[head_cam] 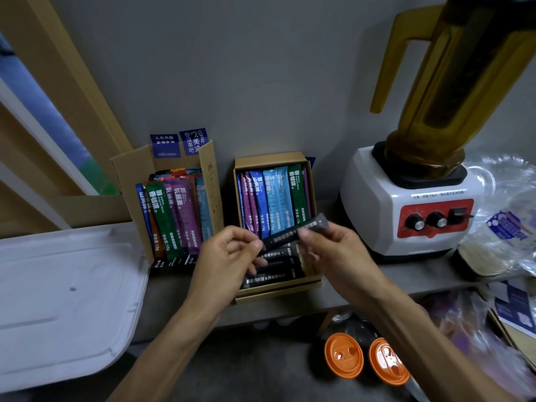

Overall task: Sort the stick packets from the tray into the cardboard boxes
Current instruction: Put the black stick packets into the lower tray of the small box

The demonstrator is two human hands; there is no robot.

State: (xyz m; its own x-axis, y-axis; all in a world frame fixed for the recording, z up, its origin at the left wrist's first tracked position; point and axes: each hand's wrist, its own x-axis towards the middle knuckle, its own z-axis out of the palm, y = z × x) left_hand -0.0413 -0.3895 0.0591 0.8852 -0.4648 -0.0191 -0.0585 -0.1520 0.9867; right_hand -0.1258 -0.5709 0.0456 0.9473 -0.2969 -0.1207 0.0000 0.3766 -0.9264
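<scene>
Slim black foil stick packet (293, 230) — tilted up to the right, just above the open brown cardboard box (278, 294) on the grey surface (174, 291). Left-hand grip (229, 253) pinches one end, right-hand grip (333, 248) pinches nearer the other. Likely light, limp and slick — the sealed ends should hold best.

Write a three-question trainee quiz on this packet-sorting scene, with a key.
1. True or false: the left hand and right hand both hold one black packet.
2. What stands right of the right-hand box? A blender, B kettle, C toaster.
3. What colour are the two cup lids below the counter?
Key: 1 true; 2 A; 3 orange.
</scene>
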